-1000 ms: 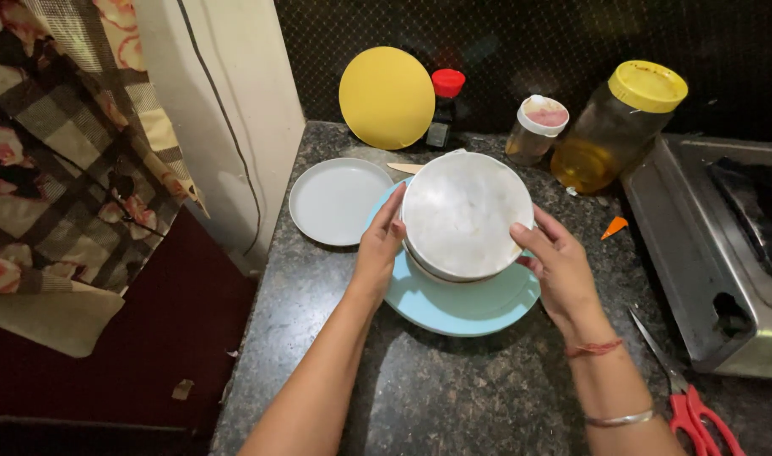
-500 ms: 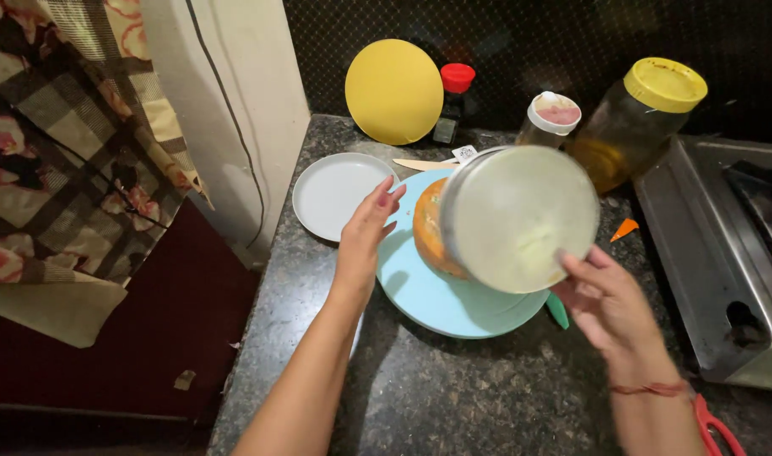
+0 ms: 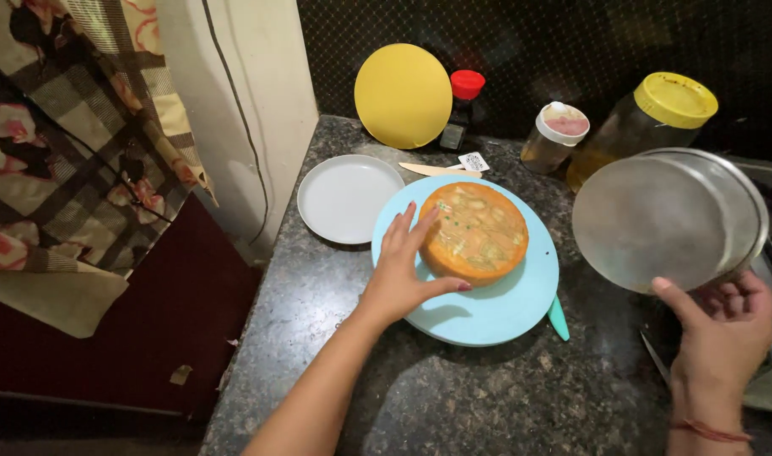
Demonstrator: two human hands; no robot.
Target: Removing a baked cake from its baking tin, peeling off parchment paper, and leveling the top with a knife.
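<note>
On a speckled dark granite counter (image 3: 453,397), a round golden-orange cake (image 3: 474,231) sat unmoulded on a pale blue round board (image 3: 495,312), slightly left of the board's centre, its top marked with pale streaks and green flecks. The person's left hand (image 3: 403,274) lay open and flat on the board, fingers spread, fingertips touching the cake's near-left edge. The right hand (image 3: 723,325) gripped a round metal cake tin (image 3: 669,219) by its lower rim, thumb on the outside of the base, holding it tilted in the air to the right of the cake and well clear of it, its base turned toward the camera. A red thread bracelet (image 3: 711,431) circled that wrist.

A teal handle (image 3: 558,318) poked out from under the board's near-right edge. Just left of the board lay an empty white plate (image 3: 348,198). At the far side, a yellow round board (image 3: 403,95) leaned against the dark wall, with a small red-capped bottle (image 3: 462,110) just beside it. A wooden spatula (image 3: 432,170) lay between the bottle and the blue board. Farther right stood a small jar with a white lid (image 3: 555,135) and a large jar with a yellow lid (image 3: 643,127), partly behind the tin. A floral plaid curtain (image 3: 73,143) hung at the far left.
</note>
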